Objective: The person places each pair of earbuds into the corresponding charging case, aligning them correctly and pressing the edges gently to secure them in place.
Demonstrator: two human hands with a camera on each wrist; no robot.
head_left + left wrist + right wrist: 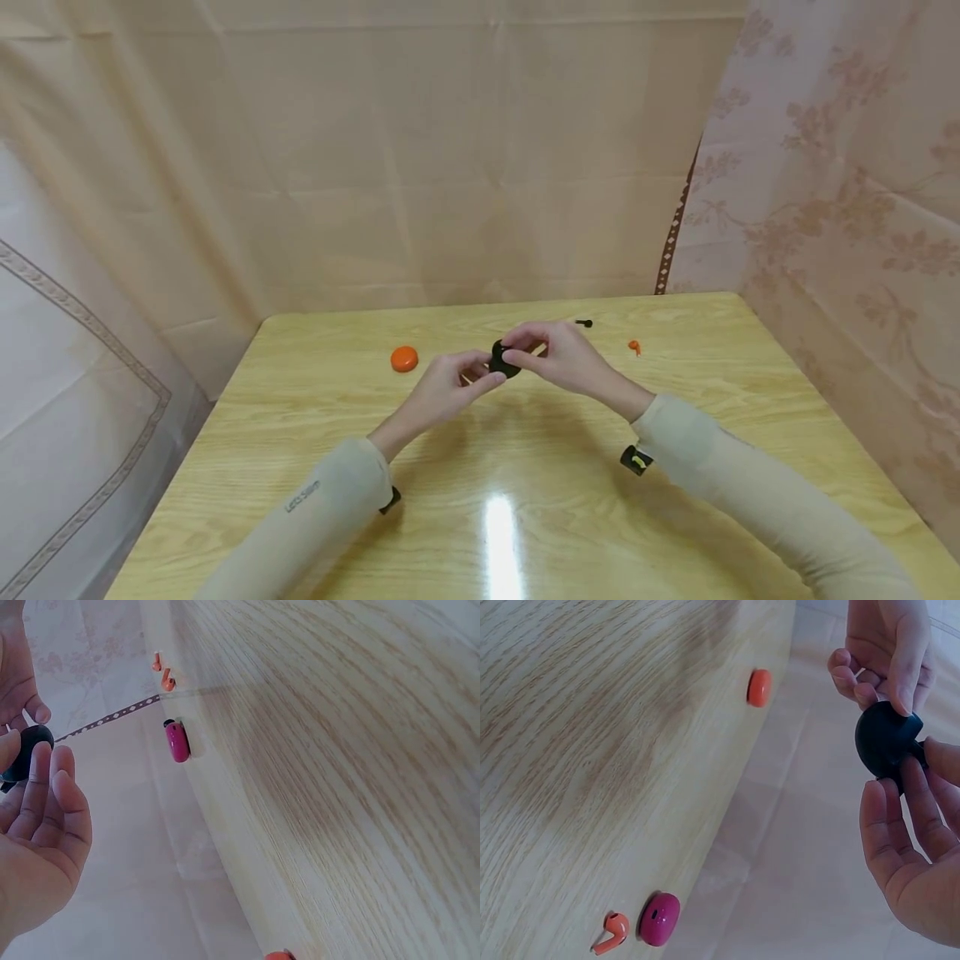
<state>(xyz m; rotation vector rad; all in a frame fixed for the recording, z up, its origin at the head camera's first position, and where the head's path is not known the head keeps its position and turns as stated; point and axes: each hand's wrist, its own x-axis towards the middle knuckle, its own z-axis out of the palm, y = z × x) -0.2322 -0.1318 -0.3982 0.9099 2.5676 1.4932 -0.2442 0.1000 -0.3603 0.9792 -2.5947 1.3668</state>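
Note:
Between both hands, raised over the table, is a rounded black earbud case [881, 739]. My left hand [450, 383] holds the case from the left, thumb along its near side. From the other side, my right hand [558, 354] has its fingers at the case, and a small dark stem like a black earbud's [919, 754] shows between thumb and fingers. How far that piece sits in the case is hidden by the fingers. Another black earbud [585, 322] lies on the table beyond the right hand.
An orange round case [404, 359] sits left of the hands. Toward the back right lies an orange earbud [634, 346]; the left wrist view shows two orange earbuds [169, 679]. A glossy pink case [660, 919] rests near the table's far edge, behind which cloth [480, 167] hangs.

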